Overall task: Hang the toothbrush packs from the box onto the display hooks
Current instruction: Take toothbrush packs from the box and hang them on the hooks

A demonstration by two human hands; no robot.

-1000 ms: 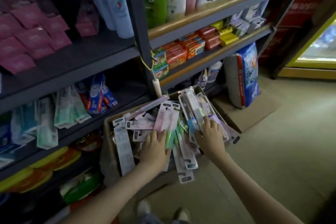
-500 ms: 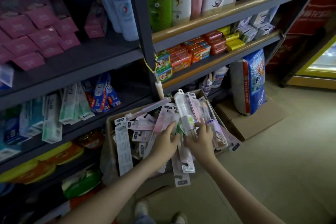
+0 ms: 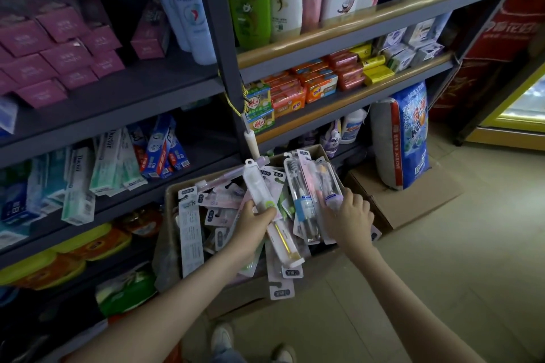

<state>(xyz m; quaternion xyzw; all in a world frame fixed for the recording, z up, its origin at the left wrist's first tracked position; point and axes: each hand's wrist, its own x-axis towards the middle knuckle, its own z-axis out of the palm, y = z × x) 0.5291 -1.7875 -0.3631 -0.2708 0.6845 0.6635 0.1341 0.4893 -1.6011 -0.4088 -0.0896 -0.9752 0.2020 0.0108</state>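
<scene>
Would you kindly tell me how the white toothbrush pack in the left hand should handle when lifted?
The white toothbrush pack juts straight past the left hand, so probably stiff. One hand holds it, so likely light. Its glossy plastic may slip.

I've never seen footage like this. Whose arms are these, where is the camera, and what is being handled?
There is no machine here. These are a person's bare arms, filmed by one camera worn on the head and looking down. A cardboard box full of toothbrush packs stands on the floor beside shop shelves. The left hand grips one white pack, held at a slant over the pile. The right hand curls round a few clear packs at the box's right side. Toothpaste sits on the shelf to the left.
</scene>
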